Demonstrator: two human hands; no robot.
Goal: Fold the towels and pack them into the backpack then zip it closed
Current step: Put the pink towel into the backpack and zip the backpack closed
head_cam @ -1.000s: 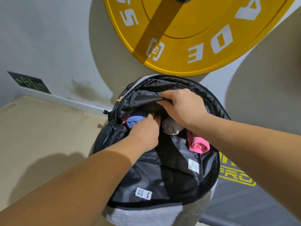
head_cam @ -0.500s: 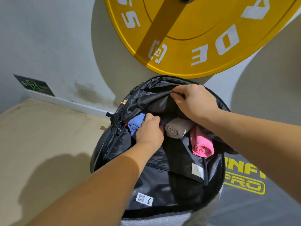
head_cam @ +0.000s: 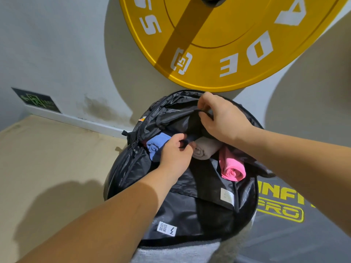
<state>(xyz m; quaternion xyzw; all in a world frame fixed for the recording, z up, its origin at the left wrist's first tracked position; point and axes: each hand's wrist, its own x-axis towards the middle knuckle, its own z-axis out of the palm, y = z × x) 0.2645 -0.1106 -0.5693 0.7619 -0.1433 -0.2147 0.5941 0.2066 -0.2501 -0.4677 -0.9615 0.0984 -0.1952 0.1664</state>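
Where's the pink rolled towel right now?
In the head view, the pink towel lies rolled inside the open backpack, on its right side, next to the beige towel.

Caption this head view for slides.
Right hand grips backpack lining; left hand pinches dark fabric between rolled blue towel and beige towel, pink towel alongside.

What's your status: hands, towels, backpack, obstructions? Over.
Right hand grips backpack lining. Left hand pinches dark fabric between blue towel and beige towel. Pink towel in; unzipped. No obstruction.
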